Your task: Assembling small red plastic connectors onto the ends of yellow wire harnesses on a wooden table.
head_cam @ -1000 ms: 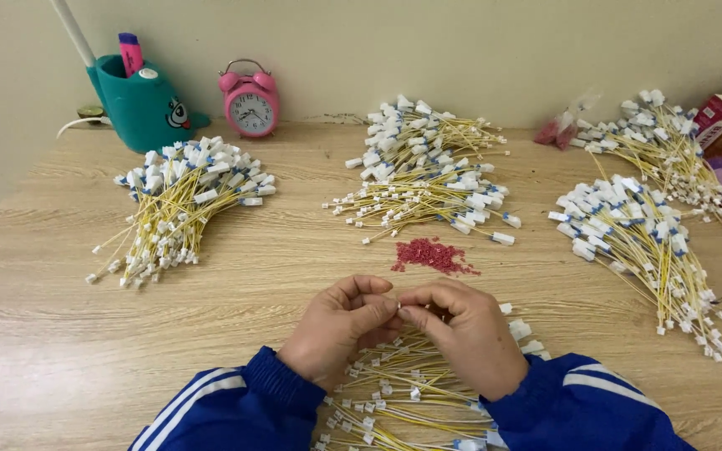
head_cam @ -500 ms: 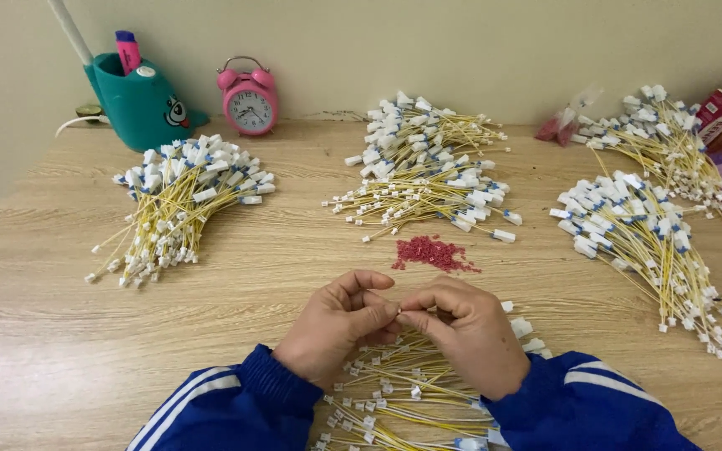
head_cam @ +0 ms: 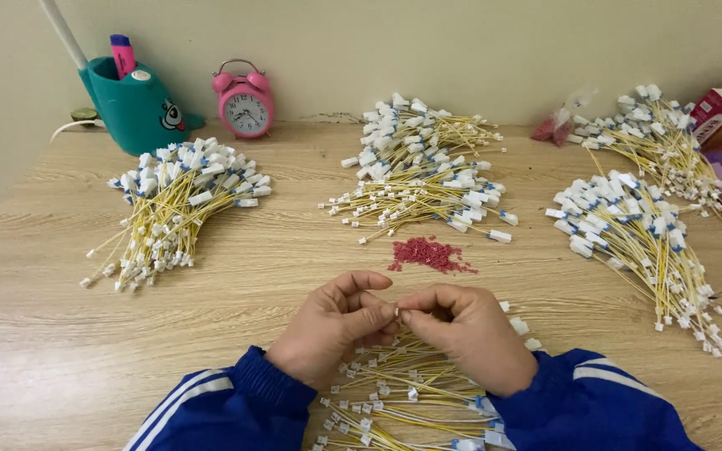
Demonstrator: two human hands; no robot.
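Observation:
My left hand [head_cam: 338, 324] and my right hand [head_cam: 470, 332] meet fingertip to fingertip near the table's front edge, pinching something small between them; what it is stays hidden by the fingers. Under and behind both hands lies a loose bundle of yellow wires with white connectors [head_cam: 403, 397]. Just beyond the fingertips sits a small heap of red beads [head_cam: 428, 253]. Both forearms wear blue sleeves with white stripes.
Other bundles of yellow wires lie on the wooden table [head_cam: 60, 351]: one at left [head_cam: 169, 209], one at centre back [head_cam: 419, 171], two at right [head_cam: 637, 234] [head_cam: 670, 142]. A teal pen holder [head_cam: 135, 104], a pink alarm clock [head_cam: 245, 107] and a red box [head_cam: 716, 113] stand at the back.

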